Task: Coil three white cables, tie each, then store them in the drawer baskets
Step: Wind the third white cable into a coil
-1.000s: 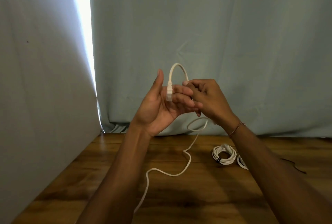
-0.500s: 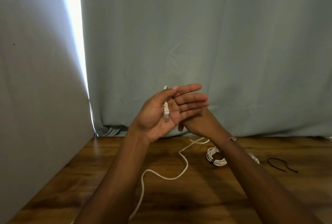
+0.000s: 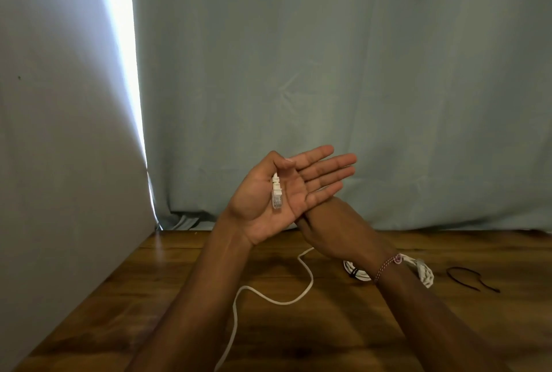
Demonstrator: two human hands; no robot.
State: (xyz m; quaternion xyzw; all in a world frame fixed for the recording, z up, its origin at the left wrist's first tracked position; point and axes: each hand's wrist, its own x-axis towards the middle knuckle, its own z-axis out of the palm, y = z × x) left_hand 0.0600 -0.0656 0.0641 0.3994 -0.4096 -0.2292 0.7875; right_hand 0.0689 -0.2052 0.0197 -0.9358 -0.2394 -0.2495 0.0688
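Two hands are raised above the wooden tabletop (image 3: 179, 297), in front of a pale blue curtain (image 3: 358, 73). The left hand (image 3: 280, 195) is turned palm up with its four fingers straight and together, pointing to the right; its thumb is folded across the palm and pins the cable just above the clear plug (image 3: 277, 197), which lies on the palm with its tip pointing towards the wrist. The right hand (image 3: 334, 228) sits just under and behind the left hand, back towards the camera; its fingers are hidden by the left palm, so whether they are curled on anything cannot be told. A beaded bracelet (image 3: 385, 265) circles the right wrist.

The loose white cable (image 3: 268, 297) comes out from beneath the hands, drops to the tabletop, bends in an S-shape between the two forearms and runs off the lower edge of view. Just beyond the right wrist lies a coiled white cable (image 3: 354, 273) bound with a dark tie, partly covered by the forearm; more white coils (image 3: 425, 276) show on the other side of the arm, and how they join cannot be told. Further right, a thin black tie (image 3: 469, 277) lies loose on the wood, apart from the coils. Bright light shows through a gap at the curtain's left edge
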